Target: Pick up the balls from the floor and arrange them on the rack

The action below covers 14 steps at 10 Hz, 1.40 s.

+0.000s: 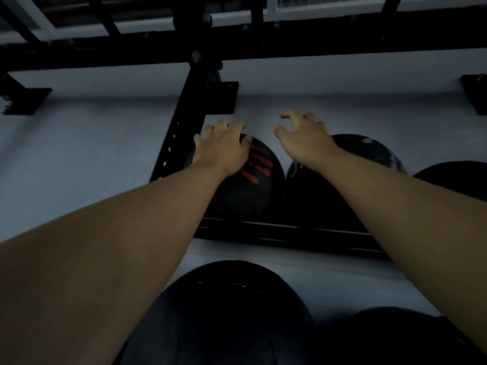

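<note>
Right now we have both arms stretched toward the middle of the frame, where a dark ball with red markings (253, 180) sits on the black rack (290, 233) against the pale wall. Our left hand (224, 146) rests on the upper left of that ball, fingers spread and flat on its surface, not closed around anything. Our right hand (303, 135) hangs just above and to the right of it, fingers curled and open, holding nothing, over the gap between this ball and the next ball (369, 164) along the rail. A third ball (456, 177) shows at the right edge, and two more dark balls (224, 312) fill the bottom of the frame, nearer to us.

We judge the marked ball lies between our hands, the left one already touching it, the right one still apart. A round ball has no long axis, so the grip depends only on closing in from both sides.
</note>
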### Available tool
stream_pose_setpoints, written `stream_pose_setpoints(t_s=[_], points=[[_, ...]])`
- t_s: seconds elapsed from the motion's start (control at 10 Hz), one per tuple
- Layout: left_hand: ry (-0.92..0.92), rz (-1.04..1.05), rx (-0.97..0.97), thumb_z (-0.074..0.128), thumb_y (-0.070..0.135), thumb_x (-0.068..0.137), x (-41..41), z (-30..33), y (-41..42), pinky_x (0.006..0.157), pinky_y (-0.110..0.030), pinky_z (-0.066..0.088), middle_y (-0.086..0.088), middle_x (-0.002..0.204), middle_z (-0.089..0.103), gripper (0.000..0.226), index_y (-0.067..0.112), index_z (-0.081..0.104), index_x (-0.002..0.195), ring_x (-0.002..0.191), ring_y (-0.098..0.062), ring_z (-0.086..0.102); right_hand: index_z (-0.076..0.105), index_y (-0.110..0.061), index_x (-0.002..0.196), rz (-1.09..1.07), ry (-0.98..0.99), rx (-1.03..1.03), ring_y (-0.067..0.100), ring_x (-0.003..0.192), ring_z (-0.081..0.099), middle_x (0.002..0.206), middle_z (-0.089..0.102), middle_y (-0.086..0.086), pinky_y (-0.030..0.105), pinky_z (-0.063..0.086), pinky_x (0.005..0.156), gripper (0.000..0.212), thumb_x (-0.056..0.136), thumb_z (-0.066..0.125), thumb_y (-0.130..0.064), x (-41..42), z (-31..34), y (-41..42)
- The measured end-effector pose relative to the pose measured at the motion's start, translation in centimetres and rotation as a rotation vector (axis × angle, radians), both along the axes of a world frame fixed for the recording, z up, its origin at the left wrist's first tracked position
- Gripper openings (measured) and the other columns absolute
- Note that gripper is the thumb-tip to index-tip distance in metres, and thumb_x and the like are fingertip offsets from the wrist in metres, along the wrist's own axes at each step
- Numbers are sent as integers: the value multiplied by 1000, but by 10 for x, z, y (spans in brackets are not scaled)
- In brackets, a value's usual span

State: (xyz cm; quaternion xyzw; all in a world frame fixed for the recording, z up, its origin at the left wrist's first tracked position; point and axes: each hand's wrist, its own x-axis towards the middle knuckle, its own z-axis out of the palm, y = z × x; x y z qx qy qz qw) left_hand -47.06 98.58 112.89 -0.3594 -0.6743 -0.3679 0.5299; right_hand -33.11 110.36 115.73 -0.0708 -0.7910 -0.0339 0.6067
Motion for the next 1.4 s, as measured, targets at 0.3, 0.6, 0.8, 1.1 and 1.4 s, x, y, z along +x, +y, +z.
stream_pose_setpoints(t_s=[0.3,0.6,0.8,1.1,1.4], points=[[-71,-74,-121,25,59,110,-73,2,-39,123,-60,22,-6,176,27,59,39,32,165,155,-45,29,29,-43,165,-67,-109,-74,47,153,27,173,23,12,60,25,125,59,107,30,-58,-100,-20,-36],[-69,-208,-35,13,49,113,-81,-19,1,130,-64,14,-8,182,7,61,33,9,172,161,-50,14,5,-51,167,-98,-111,-92,45,163,-1,180,-4,6,69,8,127,61,108,15,-64,-112,-34,-21],[-45,-162,-68,14,49,113,-81,-19,-5,124,-64,22,-11,180,11,62,30,10,172,156,-50,22,7,-51,167,-67,-116,-108,46,162,-1,180,-4,5,71,10,126,61,108,19,-63,-111,-37,-24],[4,19,-225,26,56,111,-71,-27,-28,118,-62,35,-18,178,14,73,25,5,173,154,-50,30,17,-41,169,-54,-152,-114,45,160,12,179,7,9,57,19,130,65,109,40,-53,-91,-45,-32],[66,93,-628,56,39,104,-5,-65,-95,95,-42,52,-10,147,59,45,21,56,146,123,-30,60,62,-24,142,-60,-191,-169,20,118,57,135,62,7,29,44,96,39,103,58,-32,10,-92,-53]])
